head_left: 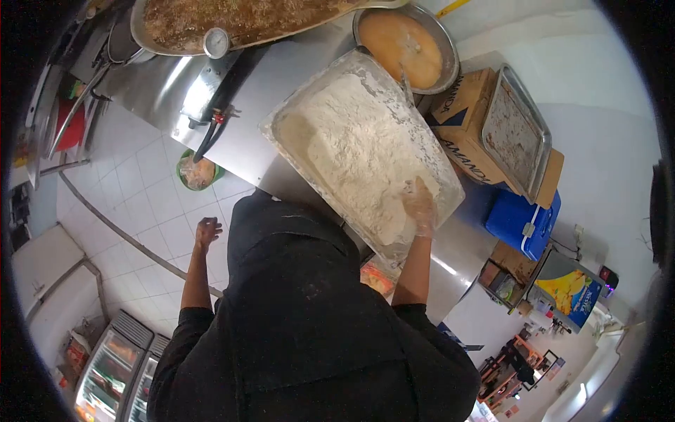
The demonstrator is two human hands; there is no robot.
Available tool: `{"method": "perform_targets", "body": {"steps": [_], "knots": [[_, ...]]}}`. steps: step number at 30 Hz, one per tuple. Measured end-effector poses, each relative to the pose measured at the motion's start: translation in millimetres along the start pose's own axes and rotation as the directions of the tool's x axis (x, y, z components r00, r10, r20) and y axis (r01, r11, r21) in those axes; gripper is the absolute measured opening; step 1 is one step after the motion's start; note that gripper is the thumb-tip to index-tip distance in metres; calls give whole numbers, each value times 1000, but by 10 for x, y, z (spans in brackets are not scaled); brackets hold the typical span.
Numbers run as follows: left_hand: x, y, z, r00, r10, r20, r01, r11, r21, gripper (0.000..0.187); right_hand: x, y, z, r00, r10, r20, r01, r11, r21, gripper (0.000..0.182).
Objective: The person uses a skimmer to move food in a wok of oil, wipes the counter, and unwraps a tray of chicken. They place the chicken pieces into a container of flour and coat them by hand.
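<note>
**Right hand (420, 205) in the white powder (351, 130), left hand (208, 232) well apart**

The powder fills a shallow rectangular tray (318, 187), heaped loosely and unevenly, right in front of the person. The tray's long axis slants from far left to near right, and its near edge lies close to the body.

The right hand is much the nearer: it reaches over the near right end, touching the powder, its fingers coated pale. Whether it grips any is impossible to tell. Most of the powder lies far and to the left of it. The left hand hangs to the left of the body, fingers loosely bent, apparently holding nothing.

The tray rests on a steel tabletop (295, 65). Just beyond its far right side stands a round metal bowl (451, 50) of orange liquid (394, 46); to the right, a stained metal pan (517, 130) leans on a cardboard box (472, 149), with a blue cooler (522, 221) nearer. At far left is a large vessel of brown contents (246, 20), a round dial (216, 43) at its edge.

Left of the tabletop, pale floor tiles (151, 169) carry a green container (180, 177); glass-fronted cases (109, 373) stand near left.
</note>
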State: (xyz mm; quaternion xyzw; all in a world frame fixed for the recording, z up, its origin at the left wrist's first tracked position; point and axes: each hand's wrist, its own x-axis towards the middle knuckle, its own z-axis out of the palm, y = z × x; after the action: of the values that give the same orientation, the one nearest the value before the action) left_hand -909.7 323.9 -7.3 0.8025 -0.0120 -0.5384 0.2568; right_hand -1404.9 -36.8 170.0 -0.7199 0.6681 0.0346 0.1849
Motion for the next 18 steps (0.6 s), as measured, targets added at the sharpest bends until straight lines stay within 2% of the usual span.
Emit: {"method": "perform_targets", "body": {"steps": [3,5,7,8,9,11,14,17,18], "knots": [[-16,-263,18,999,-37,37,36,999,16,43,345,-102,-192,981,-138,-138,180,914,365,37],[-21,-372,25,993,-116,15,115,992,46,45,816,-328,-553,973,-137,-188,188,938,291,33],[0,-488,-15,988,-156,16,155,987,51,45,1082,-882,-1073,942,-121,-313,305,696,650,32],[-36,-485,-28,986,-164,13,163,985,56,45,1165,-1214,-1385,973,-32,-230,179,729,661,33],[-72,-463,-37,985,-172,10,171,983,61,45,1292,-1431,-1571,987,62,-145,50,750,659,34],[-118,-409,-67,991,-132,-27,132,991,17,44,1892,-1416,-1576,968,-77,-238,140,955,262,39],[-248,-318,-108,995,-81,-52,75,993,-95,45,2957,-1012,-1106,959,-215,-183,202,975,-89,36],[-376,-259,-70,998,-36,-54,25,983,-182,47,2552,-1057,-1151,964,-185,-189,162,978,-127,31],[-388,-282,-25,997,-51,-60,38,980,-196,44,2272,-1082,-1170,971,-101,-215,99,995,-21,29]]}}
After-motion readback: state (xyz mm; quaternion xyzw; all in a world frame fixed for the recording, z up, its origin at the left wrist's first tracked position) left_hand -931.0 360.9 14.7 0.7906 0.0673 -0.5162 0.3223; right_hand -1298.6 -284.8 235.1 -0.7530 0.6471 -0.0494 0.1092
